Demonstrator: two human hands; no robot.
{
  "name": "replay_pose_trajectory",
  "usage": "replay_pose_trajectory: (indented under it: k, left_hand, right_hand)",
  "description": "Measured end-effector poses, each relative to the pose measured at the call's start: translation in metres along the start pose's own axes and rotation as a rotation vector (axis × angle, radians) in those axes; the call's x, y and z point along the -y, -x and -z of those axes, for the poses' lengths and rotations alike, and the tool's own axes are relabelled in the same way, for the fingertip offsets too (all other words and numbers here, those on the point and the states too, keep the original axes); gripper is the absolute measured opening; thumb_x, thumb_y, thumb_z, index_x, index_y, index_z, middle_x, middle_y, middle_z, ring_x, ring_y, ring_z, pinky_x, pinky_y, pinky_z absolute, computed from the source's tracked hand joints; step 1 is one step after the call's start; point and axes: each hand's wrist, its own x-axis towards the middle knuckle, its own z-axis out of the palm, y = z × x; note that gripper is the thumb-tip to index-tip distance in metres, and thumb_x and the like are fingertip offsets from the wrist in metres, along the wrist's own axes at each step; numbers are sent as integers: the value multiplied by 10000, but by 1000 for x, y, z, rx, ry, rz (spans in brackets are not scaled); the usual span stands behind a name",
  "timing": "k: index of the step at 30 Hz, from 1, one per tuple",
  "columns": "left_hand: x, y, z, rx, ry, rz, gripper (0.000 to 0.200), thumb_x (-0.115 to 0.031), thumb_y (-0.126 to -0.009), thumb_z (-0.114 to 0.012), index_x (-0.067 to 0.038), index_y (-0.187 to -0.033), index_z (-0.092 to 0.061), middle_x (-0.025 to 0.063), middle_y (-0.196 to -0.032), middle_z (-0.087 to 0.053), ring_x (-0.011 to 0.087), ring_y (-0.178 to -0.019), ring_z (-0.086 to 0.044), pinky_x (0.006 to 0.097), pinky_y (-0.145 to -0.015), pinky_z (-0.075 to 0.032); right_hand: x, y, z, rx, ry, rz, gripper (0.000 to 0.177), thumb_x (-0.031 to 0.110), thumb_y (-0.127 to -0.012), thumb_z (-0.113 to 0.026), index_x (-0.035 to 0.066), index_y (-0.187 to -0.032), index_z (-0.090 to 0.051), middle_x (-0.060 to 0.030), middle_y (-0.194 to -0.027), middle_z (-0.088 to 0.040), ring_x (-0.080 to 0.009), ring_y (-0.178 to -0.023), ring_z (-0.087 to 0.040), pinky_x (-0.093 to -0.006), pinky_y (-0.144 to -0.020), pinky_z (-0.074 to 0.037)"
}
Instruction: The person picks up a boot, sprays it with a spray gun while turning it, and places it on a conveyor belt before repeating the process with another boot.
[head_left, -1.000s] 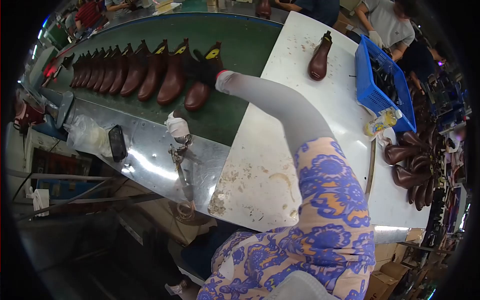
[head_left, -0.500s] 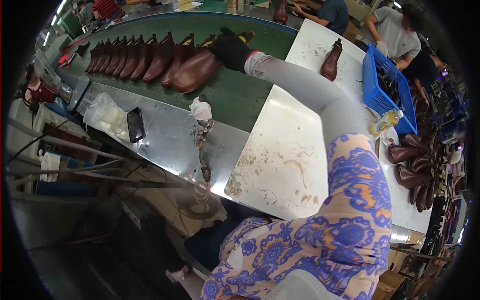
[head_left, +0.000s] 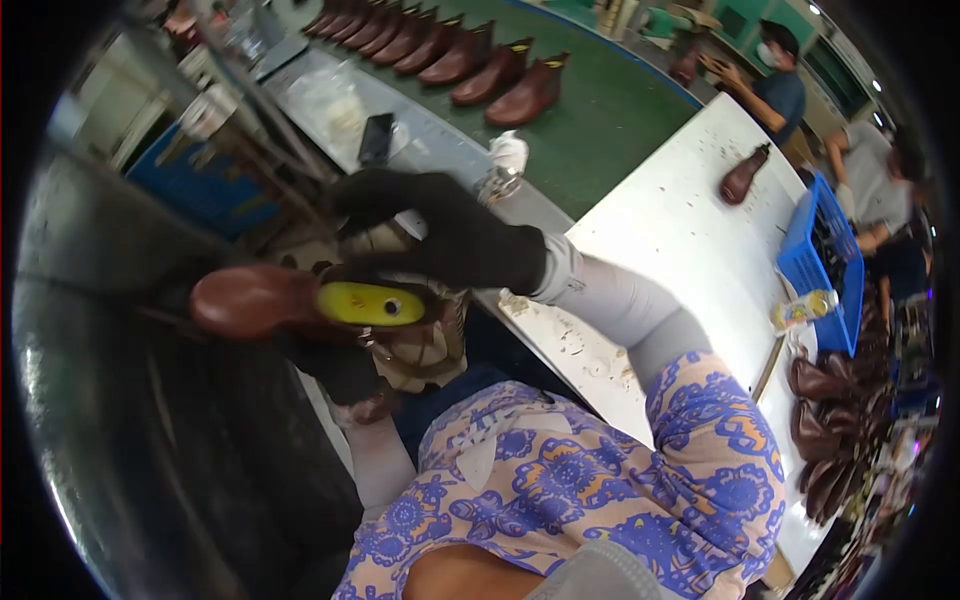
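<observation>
While a co-worker in a dark shirt (head_left: 785,98) is busy at the far right, the person nearest me handles a dark brown ankle boot (head_left: 250,302), which is in the air at the left, clear of every surface. Its toe points left, and its bright yellow-green top (head_left: 362,303), with a small round hole in it, faces right.

The right hand (head_left: 440,230), gloved in black, arches just beyond that top; its grip is spread, fingers well apart from the thumb, and I cannot tell whether the thumb touches the boot. The left hand (head_left: 335,370), gloved in black too, is at the boot's near side, so deep in shadow that I cannot tell how its grip closes.

Farther off, a slanting row of similar brown boots (head_left: 465,55) stands on a green surface (head_left: 600,110), toes toward the near left. Between that row and the hands runs a metal surface (head_left: 435,150), carrying, from left to right, a clear plastic bag (head_left: 330,105), a black phone (head_left: 377,138) and a white-wrapped tool (head_left: 508,153).

To the right spreads a stained white surface (head_left: 670,230). A lone brown boot (head_left: 742,178) rests toward its far end; along its right side come a blue basket (head_left: 803,262), a bottle (head_left: 805,310) just beside it, and a heap of brown boots (head_left: 830,425). Another co-worker (head_left: 870,175), in grey, is beyond the basket.
</observation>
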Motion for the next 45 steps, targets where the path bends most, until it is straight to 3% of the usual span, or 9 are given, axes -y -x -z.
replay_pose_trajectory:
  k: [5,7,9,11,15,18,25,37,45]
  left_hand:
    - [-49,37,23,-138,-683,-398,360,-174,-860,-536,-4,-1169,-465,142,-1130,-529,274,-941,-564,377,-825,-467]
    - [-66,38,73,-567,-2434,-941,361,-165,-839,-574,-1,-1149,-487,149,-1101,-547,283,-910,-578,364,-803,-482]
    - [-93,35,111,-933,-2793,-1231,362,-161,-829,-593,0,-1138,-498,152,-1086,-556,287,-894,-585,357,-792,-490]
    - [-121,30,92,-834,-2652,-1143,317,-186,-830,-589,-5,-1082,-523,150,-1021,-568,277,-867,-586,342,-780,-488]
    - [-170,9,50,-878,-2343,-961,266,-245,-854,-544,-16,-989,-552,141,-918,-576,249,-843,-574,326,-777,-468]
    - [-194,-3,38,-953,-2311,-1011,275,-289,-872,-511,-25,-919,-573,134,-841,-582,228,-826,-564,313,-774,-454]
    - [-224,-8,17,-962,-1954,-994,298,-312,-880,-493,-28,-914,-573,126,-820,-583,215,-818,-559,305,-772,-447]
    - [-209,15,-10,-724,-1363,-912,319,-329,-885,-481,-27,-950,-559,115,-831,-581,205,-813,-553,297,-770,-444]
    - [-198,21,-17,-642,-1167,-866,334,-341,-888,-473,-27,-974,-550,107,-838,-579,198,-810,-550,291,-769,-441]
  right_hand:
    - [-131,103,9,-1116,459,-452,290,156,-793,-615,-32,-1003,-545,-127,-946,-549,-182,-907,-516,-293,-796,-413]
    - [-198,141,21,-1081,569,-781,327,131,-772,-623,6,-1065,-549,-112,-906,-573,-203,-867,-543,-304,-787,-427]
    - [-248,175,52,-146,1243,-571,329,128,-770,-628,34,-1075,-551,-90,-878,-603,-212,-761,-584,-340,-687,-476]
    - [-262,153,60,-138,1486,-442,323,100,-762,-623,38,-1072,-557,-61,-790,-583,-200,-669,-569,-334,-614,-480]
    - [-268,116,65,-891,-464,-812,52,106,-805,-560,58,-786,-555,-32,-639,-500,-176,-542,-518,-296,-479,-438]
    - [-288,117,76,-641,-647,-783,178,159,-808,-559,119,-673,-449,-27,-618,-471,-130,-477,-445,-255,-408,-367]
    - [-141,77,-55,-73,386,-364,349,328,-936,-367,77,-966,-608,19,-670,-529,-19,-493,-433,-182,-399,-301]
    - [-30,51,-139,238,69,-169,81,73,-782,-540,42,-707,-539,-31,-597,-512,-116,-475,-495,-248,-422,-346]
    - [-21,68,-141,122,-135,-312,252,245,-902,-483,17,-988,-550,-23,-755,-576,-64,-629,-521,-205,-532,-405]
